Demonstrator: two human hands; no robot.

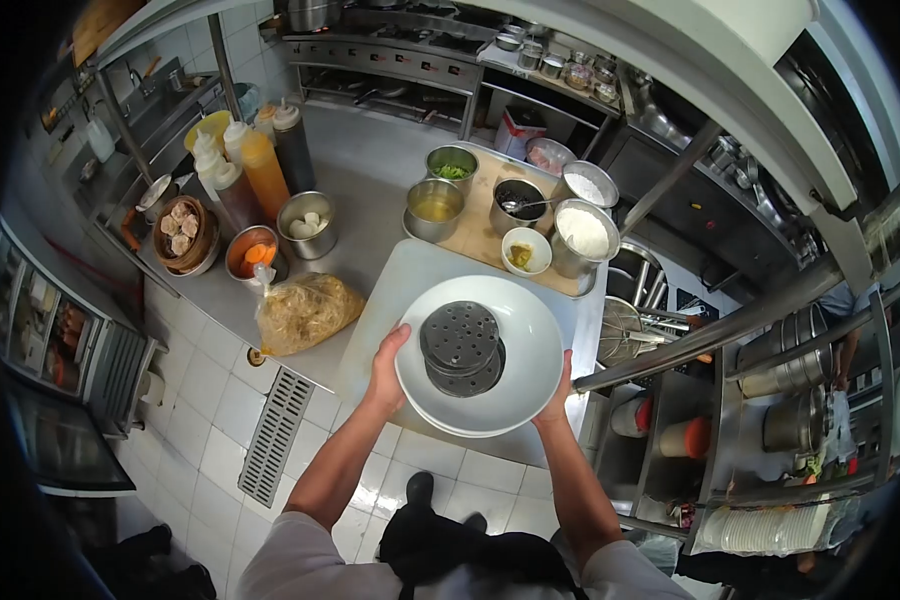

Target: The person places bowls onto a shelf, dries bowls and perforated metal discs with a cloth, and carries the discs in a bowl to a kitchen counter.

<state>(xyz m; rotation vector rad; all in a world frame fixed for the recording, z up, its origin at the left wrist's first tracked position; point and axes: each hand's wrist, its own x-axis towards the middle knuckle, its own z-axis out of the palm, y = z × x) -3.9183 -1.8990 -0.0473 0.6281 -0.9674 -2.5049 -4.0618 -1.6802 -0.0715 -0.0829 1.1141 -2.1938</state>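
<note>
A wide white bowl (532,345) is held level between my two hands, over the near edge of the counter. A second rim shows beneath it, so more than one bowl seems stacked. Inside lie a few dark round discs (458,336) with small holes, overlapping one another. My left hand (387,368) is closed on the bowl's left rim with the thumb on top. My right hand (557,392) grips the right side, its fingers partly hidden under the bowl. A pale cutting board (390,290) lies below and behind the bowl.
A tied plastic bag of brownish food (308,312) sits left of the board. Metal pots, including one of yellow liquid (434,207), and a white powder bowl (583,232) stand behind. Squeeze bottles (263,170) and a bamboo steamer (184,235) are left. A metal rail (710,325) runs right.
</note>
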